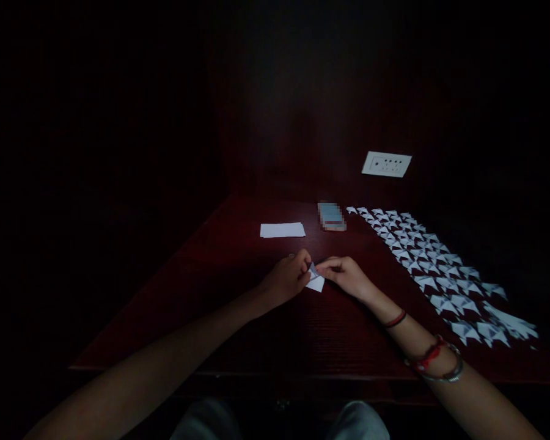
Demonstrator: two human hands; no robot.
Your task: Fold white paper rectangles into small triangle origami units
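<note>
A small folded piece of white paper (316, 283) is held between both hands, just above or on the dark red table (238, 330). My left hand (288, 276) is closed on its left side, the fingers curled and pinching it. From the right, my right hand (346, 275) pinches the paper's upper right edge between thumb and fingers. Parts of the paper are hidden behind the fingers. Beyond my left hand lies a flat stack of white paper strips (282, 230).
Several rows of folded white paper pieces (419, 253) cover the table's right side, with some long paper strips (511, 321) near them. A phone with a blurred screen (332, 216) lies at the back. A white power socket (387, 164) is on the back wall.
</note>
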